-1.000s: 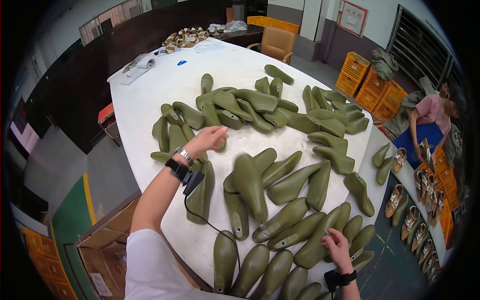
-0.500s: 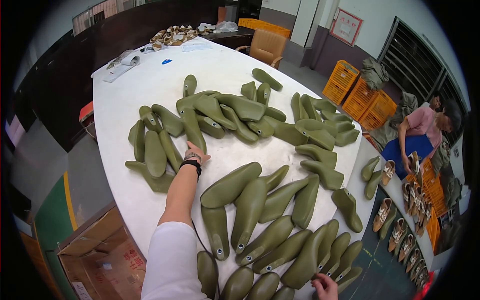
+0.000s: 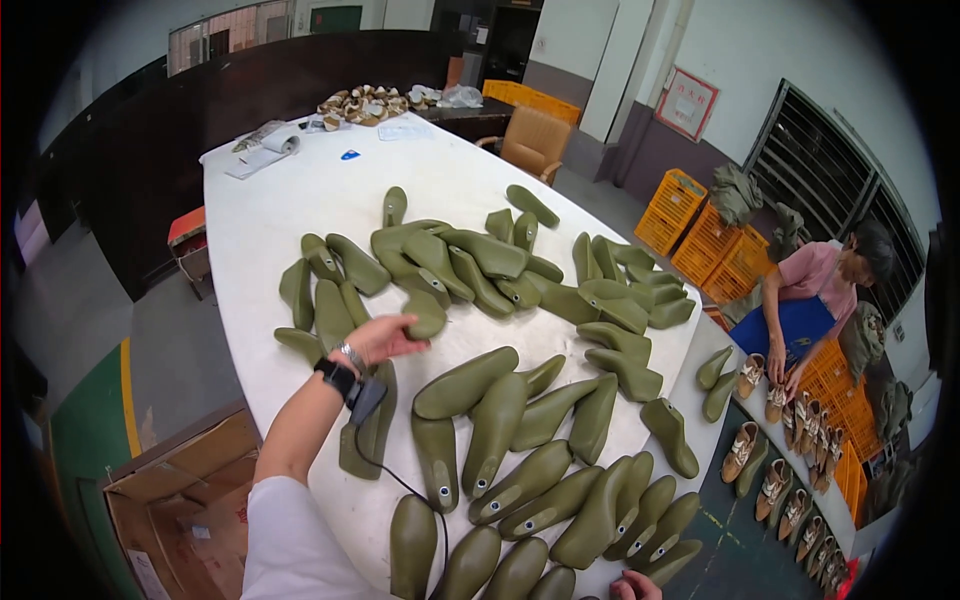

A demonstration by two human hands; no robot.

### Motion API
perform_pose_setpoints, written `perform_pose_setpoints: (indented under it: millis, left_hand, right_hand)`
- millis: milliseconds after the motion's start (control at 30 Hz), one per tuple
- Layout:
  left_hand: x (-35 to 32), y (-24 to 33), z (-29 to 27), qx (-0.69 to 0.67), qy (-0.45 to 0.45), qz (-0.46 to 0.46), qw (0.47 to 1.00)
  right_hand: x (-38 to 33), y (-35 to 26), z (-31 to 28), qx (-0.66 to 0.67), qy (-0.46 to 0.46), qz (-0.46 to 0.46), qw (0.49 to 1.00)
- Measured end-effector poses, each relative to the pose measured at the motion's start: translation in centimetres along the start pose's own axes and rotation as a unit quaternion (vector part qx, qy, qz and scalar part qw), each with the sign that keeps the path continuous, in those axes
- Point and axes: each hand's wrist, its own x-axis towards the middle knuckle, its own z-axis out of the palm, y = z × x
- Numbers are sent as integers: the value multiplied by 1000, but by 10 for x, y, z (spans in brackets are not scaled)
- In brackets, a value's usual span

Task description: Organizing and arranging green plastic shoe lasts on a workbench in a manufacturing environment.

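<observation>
My left hand point(image 3: 392, 339) is closed round one end of an olive-green shoe last point(image 3: 427, 313) at the near side of a pile of similar lasts point(image 3: 485, 250). Another last point(image 3: 368, 440) lies under my left wrist, partly hidden by a dark strap device with a black cord point(image 3: 370, 398). My right hand point(image 3: 636, 588) shows only a few fingertips at the bottom edge, beside the nearest lasts point(image 3: 668, 562); whether it grips one is hidden. In front of me, several lasts point(image 3: 495, 430) lie in loose rows on the white table point(image 3: 290, 190).
Brown-and-white shoes point(image 3: 362, 104) are heaped at the table's far end. An open cardboard box point(image 3: 185, 500) stands at the left. On the right, a person in pink point(image 3: 815, 275) handles shoes beside a row of shoes point(image 3: 772, 485). Orange crates point(image 3: 672, 212) stand behind.
My left hand, earlier touching a last in the pile, now grips a last and draws its near end rightward. My right hand has sunk toward the lower edge. The view has shifted slightly.
</observation>
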Motion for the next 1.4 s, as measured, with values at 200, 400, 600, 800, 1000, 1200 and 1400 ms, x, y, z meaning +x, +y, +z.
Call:
perform_pose_setpoints:
  millis: [200, 400, 600, 800, 1000, 1200, 1400]
  left_hand:
    - [-175, -13, 82, 266, -58, -3, 962]
    - [-350, -75, 50, 413, 19, 156, 897]
    - [-568, -290, -28, 736, 95, -123, 659]
    - [-690, -401, -67, 716, 295, -129, 619]
    - [-694, -390, -85, 725, 392, -133, 551]
    - [-702, -402, -108, 736, 357, -89, 568]
    - [-724, -404, -118, 712, 358, -95, 596]
  right_hand:
    - [-55, -8, -6, 17, -22, -16, 999]
    - [-121, -19, -3, 9, -77, -76, 994]
    - [-149, 2, 35, 22, -204, -169, 964]
    - [-181, 19, 146, -45, -457, -259, 850]
    - [-195, 46, 272, -59, -519, 84, 849]
    - [-179, 53, 348, 53, -364, 291, 883]
    - [-204, 59, 379, 49, -330, 271, 903]
